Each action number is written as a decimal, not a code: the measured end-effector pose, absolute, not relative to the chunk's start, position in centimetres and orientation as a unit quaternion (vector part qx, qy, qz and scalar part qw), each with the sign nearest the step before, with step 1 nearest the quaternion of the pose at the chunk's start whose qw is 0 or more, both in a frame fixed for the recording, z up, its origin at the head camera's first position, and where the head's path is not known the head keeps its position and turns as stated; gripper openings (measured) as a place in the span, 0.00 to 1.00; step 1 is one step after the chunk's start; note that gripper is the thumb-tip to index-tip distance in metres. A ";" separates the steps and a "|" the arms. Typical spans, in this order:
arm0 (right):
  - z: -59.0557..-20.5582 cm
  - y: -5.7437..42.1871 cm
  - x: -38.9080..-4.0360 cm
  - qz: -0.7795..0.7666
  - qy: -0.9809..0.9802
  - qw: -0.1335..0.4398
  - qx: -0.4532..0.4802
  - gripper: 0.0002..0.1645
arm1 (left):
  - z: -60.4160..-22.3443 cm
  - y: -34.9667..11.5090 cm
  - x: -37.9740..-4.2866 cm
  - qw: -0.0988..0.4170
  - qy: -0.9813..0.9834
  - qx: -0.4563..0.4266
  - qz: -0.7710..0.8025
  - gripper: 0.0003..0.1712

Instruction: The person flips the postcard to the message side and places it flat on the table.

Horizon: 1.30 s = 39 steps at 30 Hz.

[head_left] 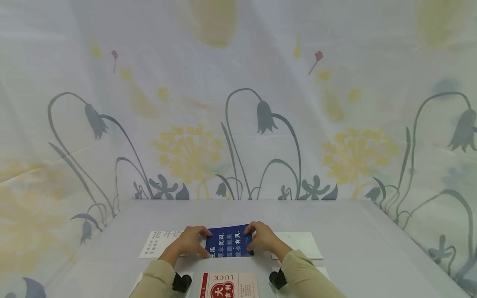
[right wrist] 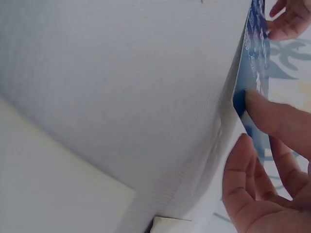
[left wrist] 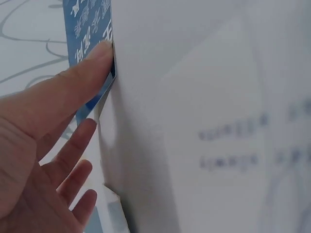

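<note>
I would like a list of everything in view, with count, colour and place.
table: 1, white, lower half
flowered cloth: 1, white, grey and yellow, behind table
blue card: 1, blue, centre, gripped at both sides
far cards: 2, white, beside the blue card
LUCK card: 1, red and cream, front, cut off
near cards: 2, white, beside LUCK card, mostly hidden
wrist cameras: 2, black, at wrists
left hand: 1, bare, blue card's left side
right hand: 1, bare, blue card's right side
sleeves: 2, beige, on forearms
</note>
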State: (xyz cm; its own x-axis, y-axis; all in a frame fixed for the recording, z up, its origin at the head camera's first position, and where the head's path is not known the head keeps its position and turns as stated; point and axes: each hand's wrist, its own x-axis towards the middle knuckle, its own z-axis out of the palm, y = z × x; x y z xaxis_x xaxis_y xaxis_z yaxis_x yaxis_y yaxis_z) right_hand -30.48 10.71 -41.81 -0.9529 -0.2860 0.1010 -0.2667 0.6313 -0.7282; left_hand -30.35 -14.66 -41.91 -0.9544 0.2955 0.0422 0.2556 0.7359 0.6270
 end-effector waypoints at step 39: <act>-39.2 10.5 -29.9 -0.564 0.811 -0.111 -0.108 0.09 | -41.4 -14.8 -30.2 -0.093 0.778 0.030 0.620 0.18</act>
